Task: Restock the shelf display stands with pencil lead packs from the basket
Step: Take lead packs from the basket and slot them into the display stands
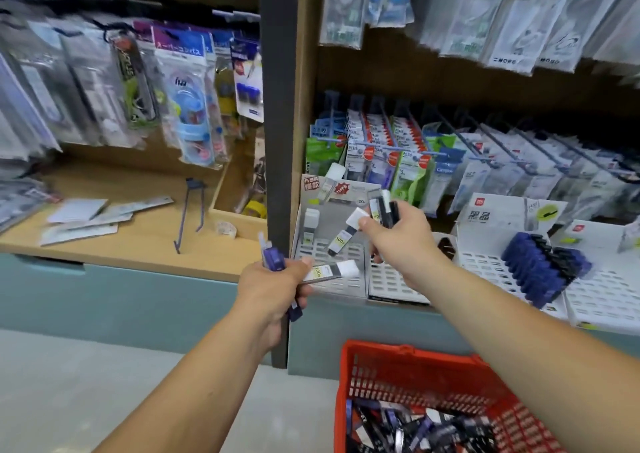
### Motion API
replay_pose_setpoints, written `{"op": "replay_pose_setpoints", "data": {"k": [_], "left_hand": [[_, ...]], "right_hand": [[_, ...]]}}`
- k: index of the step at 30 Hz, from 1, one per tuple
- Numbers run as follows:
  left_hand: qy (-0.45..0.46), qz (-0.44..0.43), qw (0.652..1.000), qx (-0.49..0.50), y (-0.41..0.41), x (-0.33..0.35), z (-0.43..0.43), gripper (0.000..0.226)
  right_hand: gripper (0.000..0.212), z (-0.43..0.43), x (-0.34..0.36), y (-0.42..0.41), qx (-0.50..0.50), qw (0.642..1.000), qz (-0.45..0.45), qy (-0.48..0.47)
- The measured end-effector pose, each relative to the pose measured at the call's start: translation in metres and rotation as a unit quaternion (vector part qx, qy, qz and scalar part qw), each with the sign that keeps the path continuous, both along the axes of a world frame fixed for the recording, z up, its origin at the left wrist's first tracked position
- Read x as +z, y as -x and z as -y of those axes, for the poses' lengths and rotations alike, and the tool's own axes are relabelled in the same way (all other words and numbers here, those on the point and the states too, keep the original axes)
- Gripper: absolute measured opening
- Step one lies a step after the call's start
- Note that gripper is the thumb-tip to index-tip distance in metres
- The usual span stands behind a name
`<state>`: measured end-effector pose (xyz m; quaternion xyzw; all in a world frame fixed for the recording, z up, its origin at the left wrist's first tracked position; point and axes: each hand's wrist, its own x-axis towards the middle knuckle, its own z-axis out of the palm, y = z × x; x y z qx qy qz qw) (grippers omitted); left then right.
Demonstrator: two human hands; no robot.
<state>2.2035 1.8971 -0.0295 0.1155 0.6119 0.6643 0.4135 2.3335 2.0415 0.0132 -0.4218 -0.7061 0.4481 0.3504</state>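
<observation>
Fingers of left hand (277, 281) curled round purple-blue plastic lead pack (273, 258) and grey white-capped lead pack (332, 271) | right hand (401, 232) pinches several white-capped packs (346, 235) before grey cardboard display stand (325, 218) | red plastic basket (381, 369) holds loose packs beneath right forearm

Only the person's two arms show, and both are bare: the left arm (194, 376) and right arm (512, 317) are uncovered from the lower edge to the wrist (any sleeve lies out of view). The left hand (273, 282) and right hand (401, 237) are bare too.
</observation>
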Motion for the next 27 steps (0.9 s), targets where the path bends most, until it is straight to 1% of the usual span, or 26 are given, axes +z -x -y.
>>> {"op": "replay_pose_setpoints", "data": {"k": [4, 8, 11, 15, 19, 21, 24, 27], "left_hand": [[0.019, -0.013, 0.999, -0.025, 0.006, -0.005, 0.0, 0.008], [0.053, -0.034, 0.997, -0.034, 0.014, -0.013, 0.002, 0.019], [0.057, -0.042, 0.997, -0.034, 0.015, -0.018, 0.001, 0.021], [0.064, -0.037, 0.997, -0.029, 0.015, -0.021, -0.003, 0.019], [0.068, -0.051, 0.996, -0.014, 0.014, -0.023, -0.005, 0.014], [0.069, -0.058, 0.996, -0.007, 0.015, -0.024, -0.005, 0.012], [0.069, -0.052, 0.996, 0.005, 0.018, -0.025, -0.003, 0.012], [0.063, -0.036, 0.997, 0.024, 0.022, -0.027, -0.002, 0.013]], "right_hand": [[0.011, -0.017, -0.022, 0.03, 0.014, 0.999, 0.014, -0.039], [0.015, -0.028, -0.035, 0.049, 0.049, 0.995, 0.051, -0.067], [0.014, -0.034, -0.043, 0.057, 0.064, 0.993, 0.057, -0.085], [0.025, -0.038, -0.051, 0.06, 0.09, 0.989, 0.048, -0.103], [0.017, -0.043, -0.051, 0.066, 0.116, 0.983, 0.057, -0.133], [0.022, -0.047, -0.051, 0.07, 0.129, 0.973, 0.094, -0.167], [0.026, -0.046, -0.051, 0.076, 0.159, 0.942, 0.176, -0.236], [0.023, -0.048, -0.055, 0.08, 0.159, 0.924, 0.204, -0.28]]}}
